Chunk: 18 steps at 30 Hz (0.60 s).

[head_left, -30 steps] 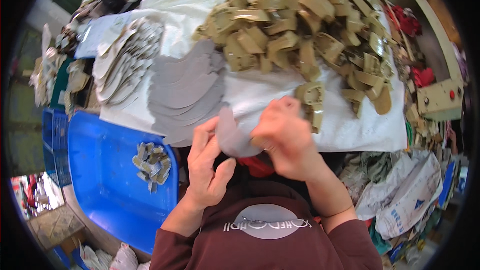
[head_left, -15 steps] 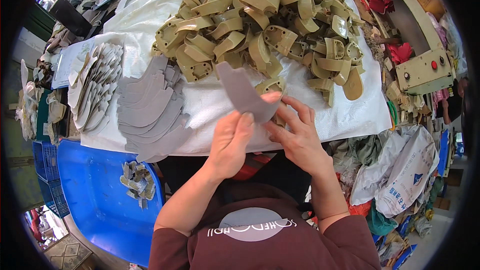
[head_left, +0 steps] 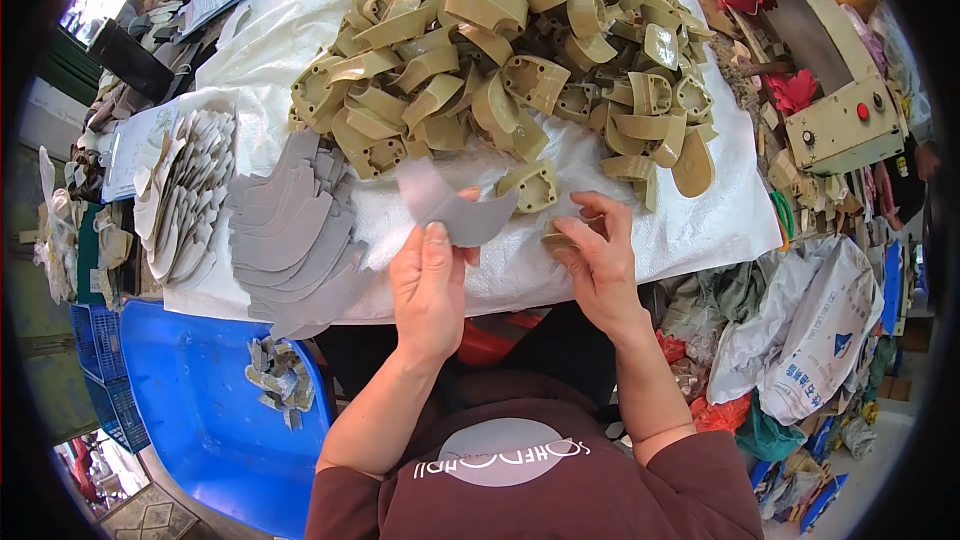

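Olive heel pieces [head_left: 500, 50] piled behind | grey sheets [head_left: 290, 230] beside left hand [head_left: 430, 285]

A heap of moulded heel pieces [head_left: 510, 50] is spread on the sheet-covered table [head_left: 690, 230], behind both hands. A fanned stack of flat curved pieces [head_left: 290, 235] lies to its left. A bin [head_left: 190, 410] with scraps [head_left: 277, 380] is set below the table's left edge.
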Each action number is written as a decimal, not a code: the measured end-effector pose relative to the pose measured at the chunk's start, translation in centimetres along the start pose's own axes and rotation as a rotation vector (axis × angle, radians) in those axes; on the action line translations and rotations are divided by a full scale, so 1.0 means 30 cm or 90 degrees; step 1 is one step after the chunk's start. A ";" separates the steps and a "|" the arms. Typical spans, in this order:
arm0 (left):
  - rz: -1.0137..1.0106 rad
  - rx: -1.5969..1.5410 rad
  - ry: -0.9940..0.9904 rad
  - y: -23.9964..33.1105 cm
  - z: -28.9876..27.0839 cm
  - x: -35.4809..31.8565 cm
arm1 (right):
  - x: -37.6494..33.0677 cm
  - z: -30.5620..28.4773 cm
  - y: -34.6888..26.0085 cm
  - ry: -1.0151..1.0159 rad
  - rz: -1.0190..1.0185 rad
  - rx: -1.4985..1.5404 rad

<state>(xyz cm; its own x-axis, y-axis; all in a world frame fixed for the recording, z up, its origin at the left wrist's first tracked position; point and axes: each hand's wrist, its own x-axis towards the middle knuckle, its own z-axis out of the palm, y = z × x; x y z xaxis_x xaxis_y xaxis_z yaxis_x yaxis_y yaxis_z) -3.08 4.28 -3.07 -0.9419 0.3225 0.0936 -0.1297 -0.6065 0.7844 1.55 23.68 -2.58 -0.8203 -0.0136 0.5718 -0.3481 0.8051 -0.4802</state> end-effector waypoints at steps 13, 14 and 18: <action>-0.042 -0.184 0.050 0.066 0.079 -0.163 | 0.044 0.079 -0.258 0.120 -0.068 0.379; -0.044 -0.173 0.040 0.068 0.082 -0.167 | 0.046 0.091 -0.252 0.142 -0.118 0.359; -0.052 -0.124 0.030 0.069 0.083 -0.179 | 0.044 0.098 -0.252 0.137 -0.135 0.331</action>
<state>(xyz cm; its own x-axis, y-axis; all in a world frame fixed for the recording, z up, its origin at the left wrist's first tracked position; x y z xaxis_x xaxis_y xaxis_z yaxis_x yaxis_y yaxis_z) 2.49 3.10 -0.41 -0.9388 0.3444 0.0023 -0.2590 -0.7103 0.6545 1.77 15.83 -0.14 -0.6174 0.0220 0.7863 -0.7149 0.4014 -0.5725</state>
